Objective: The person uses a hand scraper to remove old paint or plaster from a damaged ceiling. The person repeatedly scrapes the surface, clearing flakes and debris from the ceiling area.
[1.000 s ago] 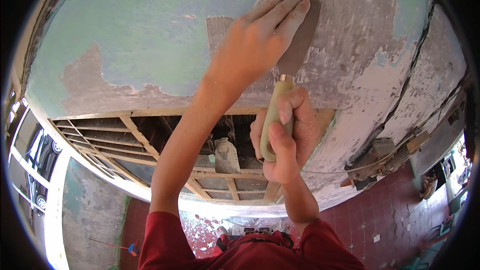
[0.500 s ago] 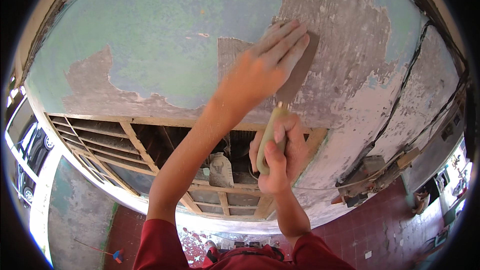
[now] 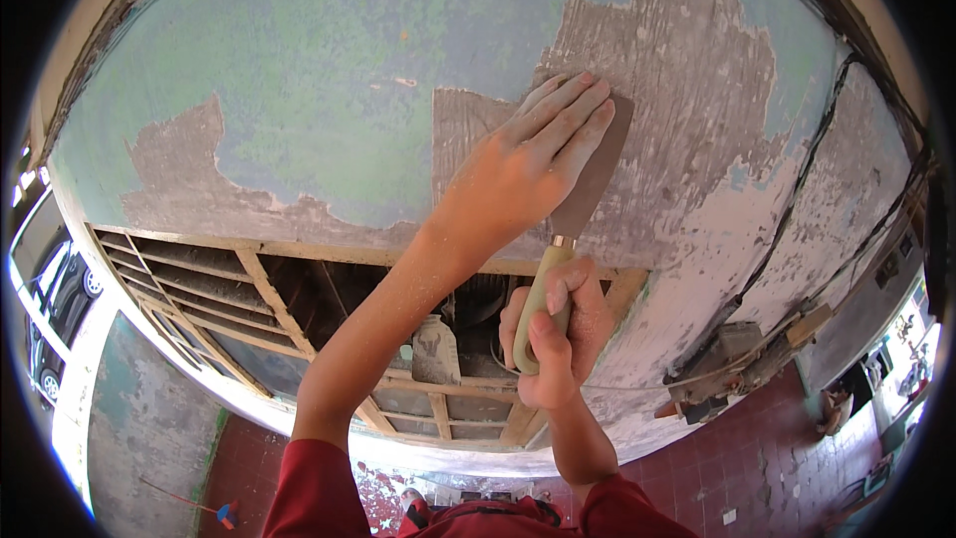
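My right hand is wrapped round the pale green handle of a scraper, which has a wide grey metal blade. The blade lies against the wall, angled up to the right, on a patch of bare grey-brown plaster. My left hand rests on the blade with its fingers stretched out, dusted pale at the tips. It hides the blade's left side and part of its edge. Green-blue paint covers the wall left of the patch, with a ragged border.
Below the wall's painted part runs a wooden vent frame with slats and dark openings. A cable hangs down the wall on the right, above a cluttered wooden shelf. Red tiled floor lies below, and a parked car shows far left.
Both hands and the scraper have slid a little way down the wall together. My grip on the handle and the left fingers' place on the blade look the same.
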Action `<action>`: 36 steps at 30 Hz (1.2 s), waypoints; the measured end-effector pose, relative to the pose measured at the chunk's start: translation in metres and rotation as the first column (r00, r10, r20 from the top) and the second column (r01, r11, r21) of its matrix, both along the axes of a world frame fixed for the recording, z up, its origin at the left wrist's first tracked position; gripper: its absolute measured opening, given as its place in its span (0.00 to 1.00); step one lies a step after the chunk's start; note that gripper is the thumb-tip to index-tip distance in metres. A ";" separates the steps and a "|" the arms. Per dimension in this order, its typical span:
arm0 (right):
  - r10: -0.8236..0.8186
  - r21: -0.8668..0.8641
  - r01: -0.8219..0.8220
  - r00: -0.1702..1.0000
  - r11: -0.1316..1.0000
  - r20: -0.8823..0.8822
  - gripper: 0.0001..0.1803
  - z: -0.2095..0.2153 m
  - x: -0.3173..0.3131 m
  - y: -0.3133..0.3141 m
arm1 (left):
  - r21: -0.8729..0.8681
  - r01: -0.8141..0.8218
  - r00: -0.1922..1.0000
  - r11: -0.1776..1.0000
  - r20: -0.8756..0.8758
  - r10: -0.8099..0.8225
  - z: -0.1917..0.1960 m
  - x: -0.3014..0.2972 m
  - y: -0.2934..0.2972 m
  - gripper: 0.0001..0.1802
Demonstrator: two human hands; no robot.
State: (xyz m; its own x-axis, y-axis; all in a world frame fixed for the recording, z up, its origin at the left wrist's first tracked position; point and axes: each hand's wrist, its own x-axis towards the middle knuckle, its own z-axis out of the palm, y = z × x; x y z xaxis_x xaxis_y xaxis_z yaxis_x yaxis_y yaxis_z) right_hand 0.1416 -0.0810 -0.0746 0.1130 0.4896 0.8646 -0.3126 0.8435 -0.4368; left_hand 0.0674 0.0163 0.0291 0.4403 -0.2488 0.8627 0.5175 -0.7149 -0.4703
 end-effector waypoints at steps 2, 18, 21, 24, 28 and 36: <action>0.009 0.002 -0.009 1.000 1.000 -0.007 0.09 0.010 -0.001 0.007 | -0.015 -0.004 1.000 1.000 0.012 0.005 0.004 0.000 0.000 0.29; 0.080 -0.055 -0.084 0.994 0.995 -0.077 0.07 0.024 -0.007 -0.004 | 0.034 -0.025 0.999 0.999 0.023 0.024 0.018 -0.003 -0.002 0.20; 0.072 -0.054 -0.078 0.992 0.996 -0.108 0.07 0.013 -0.008 -0.008 | 0.052 -0.011 1.000 0.999 0.018 0.010 0.009 -0.001 0.003 0.21; 0.014 -0.070 -0.015 1.000 0.997 -0.023 0.13 0.017 -0.006 0.001 | 0.049 -0.014 1.000 0.999 0.012 0.013 0.018 -0.002 0.001 0.22; 0.034 -0.026 -0.035 0.999 0.999 -0.020 0.13 0.030 -0.009 -0.002 | 0.028 -0.020 1.000 0.999 -0.009 0.020 0.025 -0.005 -0.001 0.23; 0.019 -0.019 -0.020 0.999 1.000 -0.042 0.12 0.023 -0.006 0.005 | 0.073 -0.002 1.000 0.997 0.014 0.001 0.022 0.000 0.006 0.24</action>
